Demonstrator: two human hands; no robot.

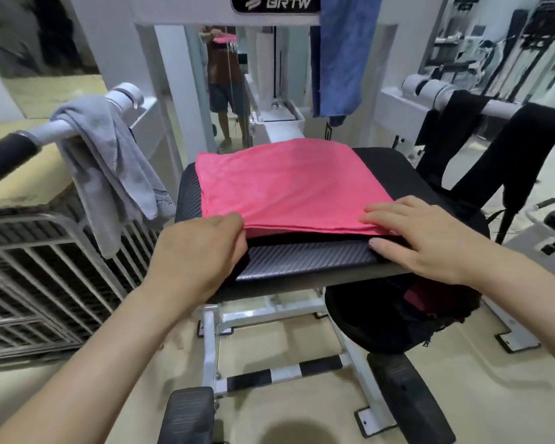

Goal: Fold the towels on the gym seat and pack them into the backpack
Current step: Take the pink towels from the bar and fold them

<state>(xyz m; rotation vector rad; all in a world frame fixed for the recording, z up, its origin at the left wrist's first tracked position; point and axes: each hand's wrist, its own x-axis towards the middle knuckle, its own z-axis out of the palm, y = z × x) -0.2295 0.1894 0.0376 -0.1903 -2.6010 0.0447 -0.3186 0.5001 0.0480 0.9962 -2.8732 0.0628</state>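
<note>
L hand pinches near-left edge of folded pink towel; R hand lies flat, fingers straight, on its near-right corner. Towel rests on black seat, w/ open backpack just below at R; grey towel hangs on L bar.

Beige floor, white machine frame — metal grate at left.

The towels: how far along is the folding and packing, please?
Done: the pink towel lies folded on the seat; something reddish shows in the backpack. In hand: left hand pinches its near edge, right hand rests flat on it. Left: packing it, plus the grey towel and blue towel hanging unfolded.
</note>
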